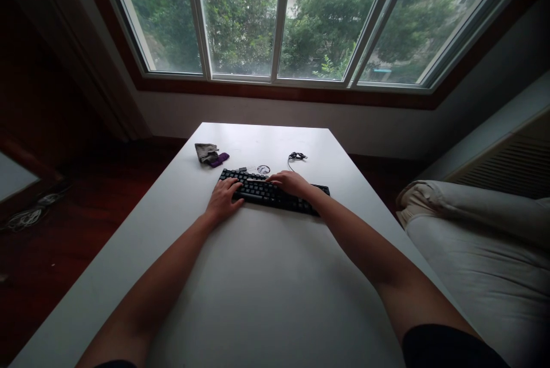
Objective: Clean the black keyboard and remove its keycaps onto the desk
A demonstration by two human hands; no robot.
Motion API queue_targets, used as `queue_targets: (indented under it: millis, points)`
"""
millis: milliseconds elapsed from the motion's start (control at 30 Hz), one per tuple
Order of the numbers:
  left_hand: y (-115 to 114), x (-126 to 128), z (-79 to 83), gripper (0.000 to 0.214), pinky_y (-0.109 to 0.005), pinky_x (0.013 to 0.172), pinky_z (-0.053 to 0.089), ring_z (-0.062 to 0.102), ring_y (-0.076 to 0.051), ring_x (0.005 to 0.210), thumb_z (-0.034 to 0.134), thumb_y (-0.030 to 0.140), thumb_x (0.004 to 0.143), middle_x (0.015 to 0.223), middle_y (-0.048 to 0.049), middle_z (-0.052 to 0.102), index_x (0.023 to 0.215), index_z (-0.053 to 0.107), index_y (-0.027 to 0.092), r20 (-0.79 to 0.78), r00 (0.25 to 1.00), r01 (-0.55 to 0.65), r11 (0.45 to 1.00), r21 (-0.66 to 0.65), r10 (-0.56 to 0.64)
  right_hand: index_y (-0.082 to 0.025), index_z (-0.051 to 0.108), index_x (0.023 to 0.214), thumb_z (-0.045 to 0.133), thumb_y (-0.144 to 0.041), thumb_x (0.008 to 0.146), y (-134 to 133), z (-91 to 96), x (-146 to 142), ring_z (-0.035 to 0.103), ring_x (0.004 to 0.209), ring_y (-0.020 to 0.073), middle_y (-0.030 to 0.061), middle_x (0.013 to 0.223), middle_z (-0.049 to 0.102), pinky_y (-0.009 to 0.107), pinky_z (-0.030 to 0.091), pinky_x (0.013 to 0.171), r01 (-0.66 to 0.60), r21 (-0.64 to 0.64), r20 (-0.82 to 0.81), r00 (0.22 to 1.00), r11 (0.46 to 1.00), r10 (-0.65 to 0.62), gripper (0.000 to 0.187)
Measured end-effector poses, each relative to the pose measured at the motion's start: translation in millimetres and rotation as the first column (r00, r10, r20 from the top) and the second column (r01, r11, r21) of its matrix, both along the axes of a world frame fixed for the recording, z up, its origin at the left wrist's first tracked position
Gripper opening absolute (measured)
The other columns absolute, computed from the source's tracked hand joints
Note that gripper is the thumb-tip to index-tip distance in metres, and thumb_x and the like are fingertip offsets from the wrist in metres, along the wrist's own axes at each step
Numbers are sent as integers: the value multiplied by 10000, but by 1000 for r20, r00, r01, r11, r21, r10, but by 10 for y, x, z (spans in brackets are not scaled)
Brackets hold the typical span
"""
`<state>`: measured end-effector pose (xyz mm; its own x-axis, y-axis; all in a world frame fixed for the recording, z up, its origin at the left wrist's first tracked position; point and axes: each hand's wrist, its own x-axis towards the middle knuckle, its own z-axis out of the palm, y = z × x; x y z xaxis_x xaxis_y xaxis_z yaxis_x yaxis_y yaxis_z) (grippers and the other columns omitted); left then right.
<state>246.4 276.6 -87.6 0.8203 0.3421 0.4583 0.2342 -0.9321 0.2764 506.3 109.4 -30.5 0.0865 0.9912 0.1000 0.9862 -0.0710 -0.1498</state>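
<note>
A black keyboard (279, 199) lies slightly slanted on the white table. My left hand (222, 196) grips its left end, fingers over the keys and thumb by the front edge. Over the middle of the keys is my right hand (292, 183), its fingers pinched on a thin pale stick (256, 180) that points left. What kind of stick it is, I cannot make out. Just behind the keyboard sits a small round clear item (263, 169) with a dark rim. A bundled black cable (297, 156) lies farther back, its lead running toward the keyboard.
A grey cloth (206, 153) and a purple cloth (219, 160) lie together at the back left of the white table (275, 276). Beyond the table is a wide window (275, 24). A pale padded sofa (476, 242) stands close on the right; white cables (26, 219) lie on the floor at left.
</note>
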Motion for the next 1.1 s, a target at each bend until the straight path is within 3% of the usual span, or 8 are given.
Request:
queue_targets:
  millis: [300, 567, 833, 1100]
  points:
    - [-131, 53, 53, 524, -544, 1209, 218, 370, -316, 1399, 619, 339, 831, 1470, -85, 476, 1343, 555, 248, -6, 1000, 25, 1000, 8, -25, -342, 661, 1265, 545, -288, 974, 128, -1, -198, 653, 1033, 190, 42, 1170, 712, 261, 437, 820, -15, 30, 33, 999, 999, 14, 317]
    - [-116, 35, 56, 527, -550, 1214, 200, 355, -308, 1413, 618, 326, 830, 1473, -88, 477, 1346, 552, 244, -19, 1000, 25, 1000, 5, -25, -337, 655, 1275, 517, -282, 990, -67, 54, -77, 635, 996, 187, 48, 1111, 718, 255, 422, 779, 17, -10, 61, 998, 1000, -16, 321]
    - [-181, 89, 68, 550, -559, 1222, 173, 326, -303, 1433, 608, 305, 836, 1496, -59, 472, 1378, 528, 258, -50, 996, 82, 996, 32, -80, -309, 652, 1249, 501, -261, 993, 8, 1, -273, 608, 1037, 208, 61, 1091, 712, 270, 408, 813, 3, 59, 104, 995, 998, -10, 301]
    - [-194, 110, 67, 548, -553, 1224, 174, 331, -301, 1431, 602, 299, 837, 1492, -67, 472, 1378, 529, 251, -60, 994, 88, 995, 40, -86, -285, 670, 1193, 517, -265, 982, -58, 47, -185, 608, 998, 204, 54, 1052, 717, 267, 397, 775, 28, 57, 98, 995, 998, -34, 261]
